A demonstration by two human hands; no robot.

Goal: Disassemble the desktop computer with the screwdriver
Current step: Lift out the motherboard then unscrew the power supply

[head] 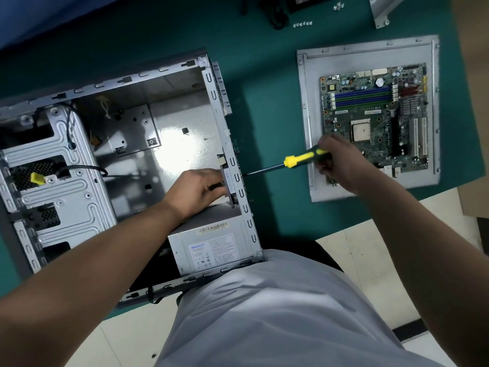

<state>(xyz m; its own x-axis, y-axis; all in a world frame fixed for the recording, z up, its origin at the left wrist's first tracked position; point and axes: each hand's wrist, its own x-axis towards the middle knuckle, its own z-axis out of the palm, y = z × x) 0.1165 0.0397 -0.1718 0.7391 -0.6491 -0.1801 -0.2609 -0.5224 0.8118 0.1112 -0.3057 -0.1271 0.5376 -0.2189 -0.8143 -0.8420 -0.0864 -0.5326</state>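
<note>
Already the motherboard (pixel 375 115) lies right of the case (pixel 127 160), power supply (pixel 211 245) still inside; right hand (pixel 341 165) clamps the screwdriver (pixel 293 161) at its rear wall, left hand (pixel 198 189) grips a fitting within.

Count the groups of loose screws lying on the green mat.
2 groups: a row of screws near the mat's far edge, left of the side panel, and a small cluster of screws farther right, near the top edge. Others may be outside the view.

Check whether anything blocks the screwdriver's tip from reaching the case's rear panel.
Nothing visible does: the screwdriver, gripped by the right hand, already has its tip at the rear panel, outside the case.
</note>
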